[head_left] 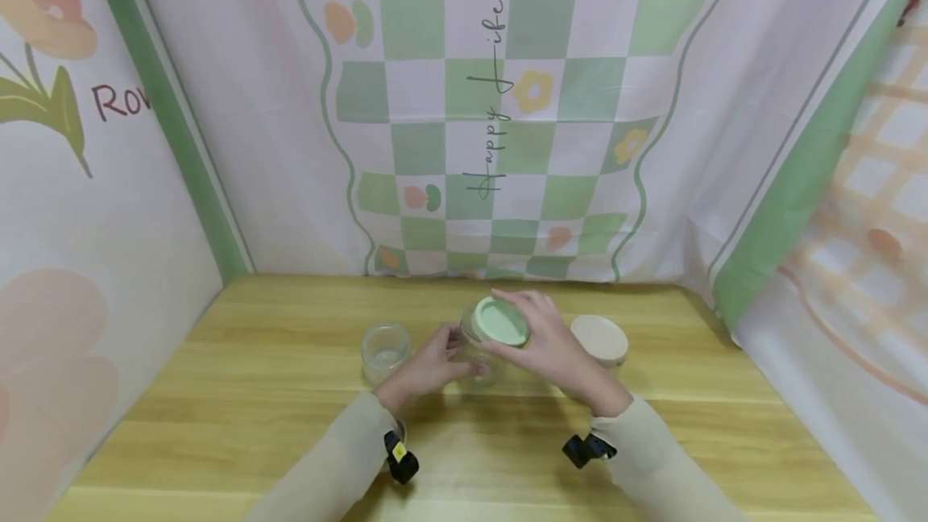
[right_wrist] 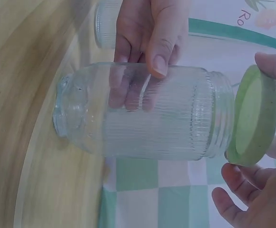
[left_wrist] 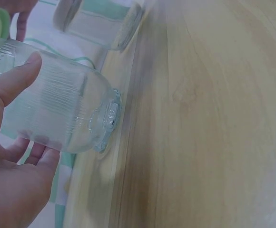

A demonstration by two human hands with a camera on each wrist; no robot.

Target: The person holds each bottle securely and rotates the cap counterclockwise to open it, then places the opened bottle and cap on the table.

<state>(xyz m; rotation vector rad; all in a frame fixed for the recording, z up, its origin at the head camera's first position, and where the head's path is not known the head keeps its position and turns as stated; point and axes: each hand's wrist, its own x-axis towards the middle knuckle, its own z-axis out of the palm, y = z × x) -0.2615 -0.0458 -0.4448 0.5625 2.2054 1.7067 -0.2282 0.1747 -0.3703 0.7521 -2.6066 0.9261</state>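
My left hand (head_left: 428, 362) holds a clear ribbed glass jar (right_wrist: 166, 114) by its side, thumb across one face and fingers round the other. The jar is upright, its base close to the table in both wrist views. My right hand (head_left: 557, 349) grips a light green round lid (head_left: 503, 322) by its edge, between thumb and fingers. In the right wrist view the lid (right_wrist: 258, 116) sits tilted at the jar's threaded mouth, with one edge right at the rim and a gap at the other.
A smaller glass jar (head_left: 385, 351) without a lid stands to the left on the wooden table (head_left: 239, 393). Behind my right wrist is a jar with a beige lid (head_left: 599, 338). A printed cloth (head_left: 478, 143) hangs along the table's back edge, with more cloth at both sides.
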